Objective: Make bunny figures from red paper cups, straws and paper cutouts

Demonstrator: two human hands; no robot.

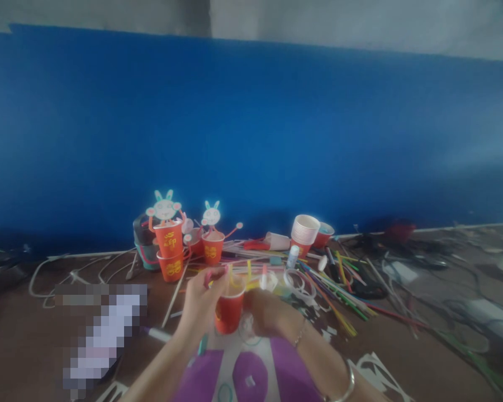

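A red paper cup with a white rim stands upright between my two hands. My left hand is closed at its left side and rim, fingertips bent over the edge. Small pink bits and a yellow strip show by those fingertips; whether they are pinched too is unclear. Against the cup's right side, my right hand is curled, with its fingertips largely hidden. Purple paper with pale parts lies below, near a teal marker or stick.
Behind on the left stand stacked red cups and another cup, both topped by paper rabbits. A cup stack, a glue stick and colourful sticks spread right. Cables lie far right; a blurred-out object lies left.
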